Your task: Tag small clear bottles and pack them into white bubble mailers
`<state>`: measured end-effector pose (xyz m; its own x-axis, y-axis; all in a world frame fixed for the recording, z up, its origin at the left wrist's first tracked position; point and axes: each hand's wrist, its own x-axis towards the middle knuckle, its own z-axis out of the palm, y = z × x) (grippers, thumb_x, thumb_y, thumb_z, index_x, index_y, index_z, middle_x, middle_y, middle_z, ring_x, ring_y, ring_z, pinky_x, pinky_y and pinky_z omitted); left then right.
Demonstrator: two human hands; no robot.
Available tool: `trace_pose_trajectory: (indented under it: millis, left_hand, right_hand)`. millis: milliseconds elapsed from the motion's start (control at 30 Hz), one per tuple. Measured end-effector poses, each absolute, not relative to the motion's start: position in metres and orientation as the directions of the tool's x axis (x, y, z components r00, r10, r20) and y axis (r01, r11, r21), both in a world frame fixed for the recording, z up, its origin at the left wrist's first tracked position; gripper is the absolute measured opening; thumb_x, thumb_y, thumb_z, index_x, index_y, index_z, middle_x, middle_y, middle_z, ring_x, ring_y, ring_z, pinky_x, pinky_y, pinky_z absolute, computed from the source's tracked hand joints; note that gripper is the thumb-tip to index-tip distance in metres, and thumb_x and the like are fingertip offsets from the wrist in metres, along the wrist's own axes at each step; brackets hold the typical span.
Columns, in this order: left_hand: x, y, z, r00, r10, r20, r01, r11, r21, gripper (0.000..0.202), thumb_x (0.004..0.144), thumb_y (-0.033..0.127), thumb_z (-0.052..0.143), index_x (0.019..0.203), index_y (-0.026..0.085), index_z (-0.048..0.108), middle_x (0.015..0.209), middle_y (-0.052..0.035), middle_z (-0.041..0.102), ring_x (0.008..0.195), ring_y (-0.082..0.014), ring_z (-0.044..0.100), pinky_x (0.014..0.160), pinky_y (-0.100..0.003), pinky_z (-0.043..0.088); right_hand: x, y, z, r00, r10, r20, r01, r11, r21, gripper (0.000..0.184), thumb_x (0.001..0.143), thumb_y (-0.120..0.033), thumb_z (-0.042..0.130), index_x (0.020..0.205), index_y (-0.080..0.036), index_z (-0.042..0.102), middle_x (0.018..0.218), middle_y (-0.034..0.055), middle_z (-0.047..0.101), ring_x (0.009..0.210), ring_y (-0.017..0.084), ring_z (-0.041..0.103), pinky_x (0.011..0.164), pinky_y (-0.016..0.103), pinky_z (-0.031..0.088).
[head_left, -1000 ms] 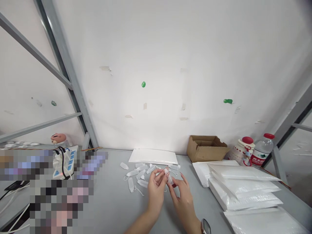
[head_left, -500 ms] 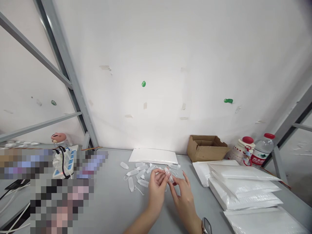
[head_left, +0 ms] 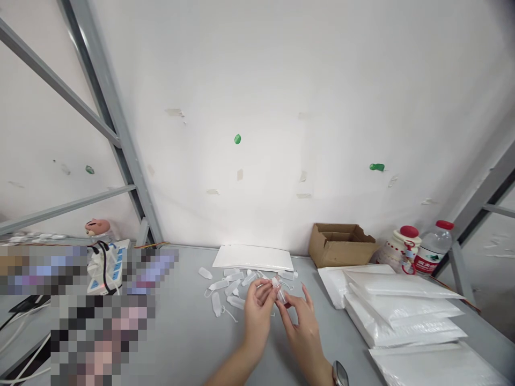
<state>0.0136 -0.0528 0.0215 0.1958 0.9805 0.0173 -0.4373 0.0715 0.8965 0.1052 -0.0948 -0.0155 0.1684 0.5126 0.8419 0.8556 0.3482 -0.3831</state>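
Note:
Between my two hands is a small translucent plastic tube (head_left: 280, 294), tilted, with its whitish top end up. My left hand (head_left: 260, 300) pinches it near that end with thumb and forefinger. Lower down, the thumb and forefinger of my right hand (head_left: 300, 316) close on its body, with the other fingers raised. Several similar translucent tubes (head_left: 216, 304) lie scattered on the grey table just beyond and left of my hands, some with thin looped straps. Part of the pile is hidden behind my left hand.
A white padded envelope (head_left: 252, 257) lies flat by the wall. Stacked white bubble mailers (head_left: 402, 311) fill the right side, with an open cardboard box (head_left: 341, 249), a red-topped jar (head_left: 400, 246) and a water bottle (head_left: 434, 246) behind. At left stands a power strip (head_left: 110, 268) with cables.
Both hands stay almost in place around the tube, with only tiny shifts of the fingers. The loose tubes have not moved.

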Motion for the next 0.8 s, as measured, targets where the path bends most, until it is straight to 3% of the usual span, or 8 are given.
trace_pose_trajectory:
  millis: [500, 700, 800]
  left_hand:
    - [0.0131, -0.0503, 0.0194, 0.185, 0.976, 0.110, -0.374, -0.034, 0.927, 0.028, 0.062, 0.037, 0.071, 0.075, 0.018, 0.055, 0.081, -0.0054, 0.064, 0.083, -0.0189, 0.062, 0.076, -0.029, 0.049]
    - [0.0127, -0.0502, 0.0210, 0.175, 0.977, 0.121, -0.375, -0.047, 0.926, 0.027, 0.060, 0.032, 0.073, 0.074, 0.018, 0.055, 0.078, -0.0043, 0.064, 0.080, -0.0183, 0.063, 0.074, -0.028, 0.050]
    - [0.0109, -0.0492, 0.0254, 0.185, 0.978, 0.092, -0.385, -0.014, 0.923, 0.027, 0.059, 0.031, 0.073, 0.073, 0.017, 0.056, 0.078, -0.0054, 0.065, 0.082, -0.0202, 0.064, 0.075, -0.030, 0.050]
  right_hand:
    - [0.1042, -0.0965, -0.0173, 0.108, 0.534, 0.839, 0.894, 0.317, -0.317, 0.016, 0.086, -0.019, 0.048, 0.101, -0.021, 0.050, 0.066, -0.0027, 0.056, 0.056, 0.012, 0.056, 0.094, 0.058, 0.039]
    - [0.1031, -0.0970, -0.0160, 0.082, 0.462, 0.883, 0.897, 0.351, -0.267, 0.015, 0.083, -0.016, 0.052, 0.098, -0.019, 0.054, 0.067, -0.0015, 0.057, 0.061, 0.014, 0.059, 0.094, 0.057, 0.040]
    - [0.1020, -0.0965, -0.0147, 0.160, 0.501, 0.851, 0.837, 0.388, -0.386, 0.014, 0.082, -0.019, 0.054, 0.096, -0.020, 0.057, 0.068, -0.0010, 0.060, 0.062, 0.014, 0.060, 0.096, 0.056, 0.038]
